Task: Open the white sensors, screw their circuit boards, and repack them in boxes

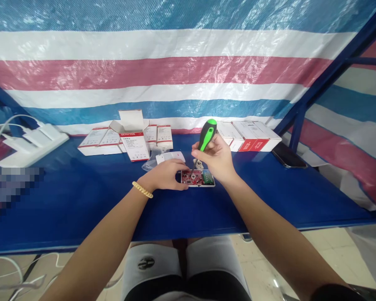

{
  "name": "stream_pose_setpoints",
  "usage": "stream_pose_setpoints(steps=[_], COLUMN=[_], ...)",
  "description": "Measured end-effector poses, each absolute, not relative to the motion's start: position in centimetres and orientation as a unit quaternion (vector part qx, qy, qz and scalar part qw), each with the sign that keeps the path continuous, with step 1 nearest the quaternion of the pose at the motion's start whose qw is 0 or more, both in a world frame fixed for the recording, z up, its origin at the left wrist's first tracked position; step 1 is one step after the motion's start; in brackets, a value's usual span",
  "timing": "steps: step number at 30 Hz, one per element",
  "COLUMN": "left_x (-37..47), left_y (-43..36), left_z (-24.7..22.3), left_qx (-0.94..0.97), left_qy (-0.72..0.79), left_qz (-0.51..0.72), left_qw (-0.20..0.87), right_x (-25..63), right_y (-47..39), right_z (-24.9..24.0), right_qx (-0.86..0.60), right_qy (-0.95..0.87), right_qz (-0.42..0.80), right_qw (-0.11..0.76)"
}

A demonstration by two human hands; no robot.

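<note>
A red circuit board in a white casing lies flat on the blue table, with a green battery or component at its right end. My left hand grips the casing's left end between thumb and fingers. In my right hand is a green and black screwdriver, tilted, its shaft pointing down at the board. The tip reaches the board's middle; whether it sits in a screw is too small to tell. Just behind the board are a white cover and a small whitish part.
An opened detector box stands behind, near a clear plastic bag. Closed boxes sit at back left and back right. A phone lies at right, a white power strip with cables at left.
</note>
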State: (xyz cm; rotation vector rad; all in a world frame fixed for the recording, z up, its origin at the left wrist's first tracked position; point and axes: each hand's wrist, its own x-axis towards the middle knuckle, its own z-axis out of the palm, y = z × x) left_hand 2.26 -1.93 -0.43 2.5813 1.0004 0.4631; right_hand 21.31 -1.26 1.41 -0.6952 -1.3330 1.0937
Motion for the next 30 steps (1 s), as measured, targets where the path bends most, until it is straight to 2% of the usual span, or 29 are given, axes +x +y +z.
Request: stream_pose_setpoints(steps=[7,12,20,24,30], left_x=[2.25,2.25,2.27,2.3,2.32], left_y=[-1.97,-2.0,-2.03,-2.05,-2.02], left_z=[-0.42,-0.39,-0.29,-0.25,-0.3], left_qx=[0.905,0.906,0.908,0.909,0.909], left_qy=[0.356,0.352,0.351,0.351,0.347], left_qz=[0.16,0.162,0.161,0.157,0.163], left_qw=[0.168,0.168,0.159,0.159,0.162], right_x=[22.04,21.91,21.36,21.58,21.36], right_y=[-1.07,-1.03,-1.2,-1.04,-1.16], right_z=[1.39,1.28,1.02,0.95,1.13], right_qx=[-0.27,-0.261,-0.293,-0.275,-0.281], right_qy=[-0.651,-0.608,-0.606,-0.654,-0.579], right_qz=[0.454,0.505,0.456,0.43,0.512], right_qw=[0.546,0.555,0.582,0.559,0.569])
